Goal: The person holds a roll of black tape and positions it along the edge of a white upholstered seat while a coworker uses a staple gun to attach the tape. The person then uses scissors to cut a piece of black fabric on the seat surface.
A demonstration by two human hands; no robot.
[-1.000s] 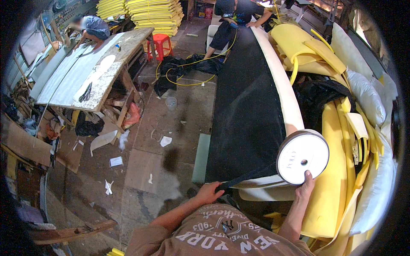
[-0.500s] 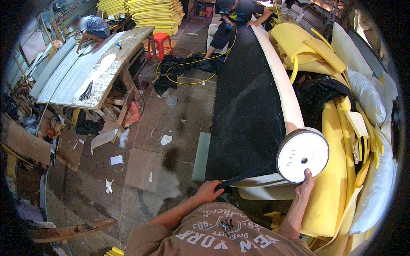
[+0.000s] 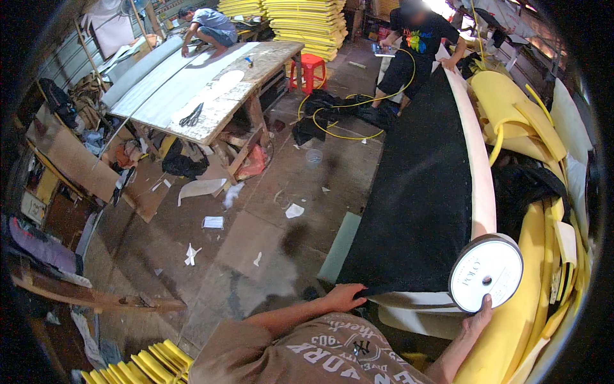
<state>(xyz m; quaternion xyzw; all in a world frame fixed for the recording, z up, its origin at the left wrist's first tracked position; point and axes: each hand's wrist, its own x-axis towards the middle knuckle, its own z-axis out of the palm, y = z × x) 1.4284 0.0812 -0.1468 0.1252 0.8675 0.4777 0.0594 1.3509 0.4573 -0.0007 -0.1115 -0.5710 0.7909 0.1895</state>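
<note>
My right hand [image 3: 476, 320] grips a reel [image 3: 486, 272] with a white round face and a dark rim, thumb pressed near its centre hole. The reel rests against the near right corner of a long foam piece covered with black fabric [image 3: 416, 192], pale along its right side [image 3: 478, 160]. At the near left corner of that fabric, my left hand [image 3: 345, 297] is closed on the end of a black strip. The strip lies along the fabric's near edge toward the reel and is hard to tell from the black cloth.
At the far end, a person in black [image 3: 419, 38] touches the foam piece. Another person crouches on a worktable [image 3: 281, 54] at far left. Yellow foam [image 3: 527, 288] crowds my right side. A red stool [image 3: 311, 70], yellow hose [image 3: 348, 131] and scraps lie about.
The view has swung left, shifting everything rightward in the picture. The strip, earlier slanting visibly between my left hand and the reel, now lies along the fabric's edge. Both hands keep their holds.
</note>
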